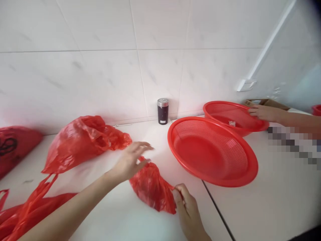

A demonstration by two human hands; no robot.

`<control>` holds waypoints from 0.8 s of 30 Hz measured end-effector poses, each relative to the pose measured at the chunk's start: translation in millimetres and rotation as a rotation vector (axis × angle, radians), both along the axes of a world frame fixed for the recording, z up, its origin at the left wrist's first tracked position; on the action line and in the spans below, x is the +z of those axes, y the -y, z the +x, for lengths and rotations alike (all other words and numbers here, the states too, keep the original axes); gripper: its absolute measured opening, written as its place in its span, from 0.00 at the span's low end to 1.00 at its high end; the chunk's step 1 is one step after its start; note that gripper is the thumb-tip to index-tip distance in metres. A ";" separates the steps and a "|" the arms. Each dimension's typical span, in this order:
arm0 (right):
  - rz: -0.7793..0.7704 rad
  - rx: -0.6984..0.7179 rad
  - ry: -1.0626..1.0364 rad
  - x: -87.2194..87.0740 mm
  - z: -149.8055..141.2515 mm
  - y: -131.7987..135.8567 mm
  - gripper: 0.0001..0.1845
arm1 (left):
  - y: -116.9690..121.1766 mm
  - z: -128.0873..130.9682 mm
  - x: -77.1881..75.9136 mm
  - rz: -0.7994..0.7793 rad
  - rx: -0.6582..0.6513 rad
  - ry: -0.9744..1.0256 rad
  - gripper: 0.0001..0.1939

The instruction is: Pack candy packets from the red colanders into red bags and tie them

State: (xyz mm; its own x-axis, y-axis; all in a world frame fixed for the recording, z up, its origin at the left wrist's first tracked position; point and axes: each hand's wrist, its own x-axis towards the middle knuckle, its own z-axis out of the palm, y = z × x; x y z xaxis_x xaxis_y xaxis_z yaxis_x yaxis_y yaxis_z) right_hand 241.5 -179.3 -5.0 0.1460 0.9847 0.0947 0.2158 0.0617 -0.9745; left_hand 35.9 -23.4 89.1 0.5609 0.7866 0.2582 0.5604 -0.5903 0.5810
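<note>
A small red plastic bag (151, 187) is being held on the white desk (263, 201) between both hands. Its right corner is being pinched by the fingers of the right hand (187, 206). The left hand (132, 159) is being held with fingers spread, just above the bag's upper left edge; whether contact is being made cannot be told. A larger red bag (82, 140) is lying just beyond the left hand. A red mesh basket (213, 152) is resting just beyond the right hand. A second red basket (234, 115) is being touched at its rim by another person's hand (262, 112). A dark jar (163, 111) is standing against the tiled wall.
</note>
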 end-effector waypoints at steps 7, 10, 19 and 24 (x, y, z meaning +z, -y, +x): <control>-0.029 -0.239 -0.201 35.8 0.2 -0.4 0.19 | 51.4 11.7 -10.4 -0.124 -0.241 -0.278 0.10; -0.091 -0.271 -0.278 44.1 -8.9 -1.9 0.19 | 68.6 -13.5 10.8 -0.249 -0.118 -0.251 0.05; -0.176 -0.076 -0.231 13.4 -42.8 -5.4 0.22 | 111.8 -115.5 83.4 -0.592 0.402 0.195 0.15; -0.189 -0.048 -0.128 2.3 -43.2 -2.5 0.25 | 122.0 -197.3 123.3 -0.480 0.796 0.299 0.31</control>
